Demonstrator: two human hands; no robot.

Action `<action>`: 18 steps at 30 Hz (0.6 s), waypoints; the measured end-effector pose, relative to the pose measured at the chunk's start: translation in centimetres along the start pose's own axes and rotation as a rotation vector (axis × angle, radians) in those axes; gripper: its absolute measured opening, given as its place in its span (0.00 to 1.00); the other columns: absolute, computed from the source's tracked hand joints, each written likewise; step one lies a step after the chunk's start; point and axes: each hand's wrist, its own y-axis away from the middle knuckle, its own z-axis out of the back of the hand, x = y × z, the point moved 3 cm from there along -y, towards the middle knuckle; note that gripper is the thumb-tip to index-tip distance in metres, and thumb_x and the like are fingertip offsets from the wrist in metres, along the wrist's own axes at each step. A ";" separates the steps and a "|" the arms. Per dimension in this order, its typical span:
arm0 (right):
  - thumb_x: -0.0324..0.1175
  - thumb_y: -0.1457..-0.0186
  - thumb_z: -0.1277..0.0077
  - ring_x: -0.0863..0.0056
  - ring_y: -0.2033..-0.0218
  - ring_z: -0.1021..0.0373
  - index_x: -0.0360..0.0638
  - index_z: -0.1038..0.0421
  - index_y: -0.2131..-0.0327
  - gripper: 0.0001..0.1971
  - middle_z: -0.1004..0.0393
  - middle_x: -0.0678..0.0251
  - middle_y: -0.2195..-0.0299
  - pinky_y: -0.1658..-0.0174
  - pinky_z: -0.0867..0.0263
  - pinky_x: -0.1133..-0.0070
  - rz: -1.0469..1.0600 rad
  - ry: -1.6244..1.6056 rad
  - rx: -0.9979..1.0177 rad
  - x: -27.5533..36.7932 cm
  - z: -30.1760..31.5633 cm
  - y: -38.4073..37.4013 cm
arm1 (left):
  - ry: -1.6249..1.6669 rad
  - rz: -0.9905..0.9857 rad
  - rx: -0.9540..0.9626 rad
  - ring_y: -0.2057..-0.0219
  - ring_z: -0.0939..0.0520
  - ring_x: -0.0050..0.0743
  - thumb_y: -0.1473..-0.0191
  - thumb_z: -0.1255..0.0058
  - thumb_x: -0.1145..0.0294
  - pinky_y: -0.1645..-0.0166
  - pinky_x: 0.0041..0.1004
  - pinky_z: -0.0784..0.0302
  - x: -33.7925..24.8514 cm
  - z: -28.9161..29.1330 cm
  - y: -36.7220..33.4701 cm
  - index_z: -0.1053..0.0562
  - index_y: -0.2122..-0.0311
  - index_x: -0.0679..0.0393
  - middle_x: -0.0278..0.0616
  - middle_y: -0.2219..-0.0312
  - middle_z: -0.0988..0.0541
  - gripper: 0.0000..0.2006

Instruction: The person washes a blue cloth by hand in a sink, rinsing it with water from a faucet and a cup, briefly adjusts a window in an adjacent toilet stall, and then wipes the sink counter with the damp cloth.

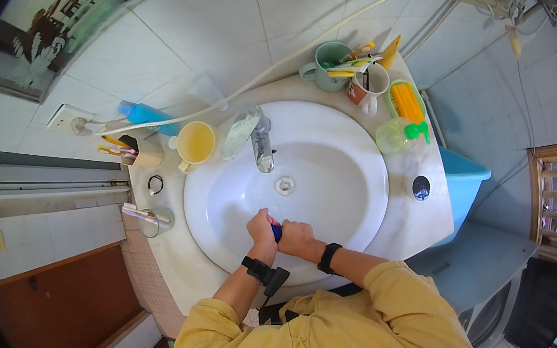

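Over the near part of the white oval sink [361, 184], my two hands are close together, both closed. A small dark blue thing [276, 232] shows between them; most of it is hidden in the fists, so its kind cannot be made out. My left hand [261, 228] grips it from one side and my right hand [298, 239] from the other. Past them, the metal faucet [264, 153] reaches over the basin, above the round drain [284, 186]. No running water is visible from the spout.
Left on the counter are a yellow mug [197, 143], a blue tube [143, 114] and a glass with toothbrushes [157, 222]. To the right stand a green mug [333, 59], a pump bottle [396, 136] and a round dark-topped jar [420, 188]. A blue tub [467, 168] stands beyond.
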 end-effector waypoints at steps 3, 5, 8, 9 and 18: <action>0.42 0.65 0.44 0.59 0.62 0.30 0.35 0.34 0.61 0.26 0.29 0.49 0.65 0.58 0.35 0.73 0.158 0.122 -0.131 -0.8 0.5 0.8 | 0.013 0.077 0.031 0.84 0.30 0.30 0.56 0.51 0.67 0.76 0.26 0.34 -0.5 -0.7 1.8 0.36 0.85 0.58 0.38 0.87 0.33 0.12; 0.41 0.66 0.42 0.63 0.61 0.31 0.35 0.36 0.58 0.30 0.30 0.50 0.63 0.57 0.35 0.75 0.216 -0.199 -0.017 -1.6 2.8 2.0 | 0.166 0.112 0.193 0.71 0.27 0.29 0.55 0.49 0.63 0.66 0.23 0.32 -2.0 -1.7 4.0 0.30 0.69 0.62 0.41 0.74 0.27 0.13; 0.37 0.67 0.38 0.69 0.60 0.32 0.36 0.40 0.52 0.36 0.31 0.54 0.61 0.55 0.37 0.77 0.236 -0.549 0.000 -1.5 8.2 4.4 | 0.137 0.062 0.228 0.64 0.27 0.30 0.51 0.52 0.53 0.59 0.31 0.32 -4.4 -1.4 5.3 0.33 0.61 0.55 0.40 0.63 0.28 0.18; 0.34 0.68 0.38 0.72 0.61 0.32 0.38 0.41 0.50 0.37 0.30 0.57 0.62 0.55 0.37 0.79 0.217 -0.577 -0.084 -1.6 10.0 4.8 | 0.093 0.043 0.196 0.62 0.28 0.29 0.51 0.52 0.53 0.58 0.33 0.32 -5.5 -0.7 5.3 0.35 0.58 0.55 0.40 0.60 0.30 0.20; 0.32 0.64 0.41 0.58 0.52 0.39 0.42 0.42 0.50 0.33 0.37 0.52 0.54 0.51 0.42 0.69 0.456 -0.093 -0.946 1.5 19.7 -1.4 | -0.370 -0.879 -0.113 0.53 0.32 0.37 0.54 0.51 0.76 0.55 0.30 0.31 -17.3 3.0 2.9 0.48 0.45 0.61 0.48 0.49 0.41 0.30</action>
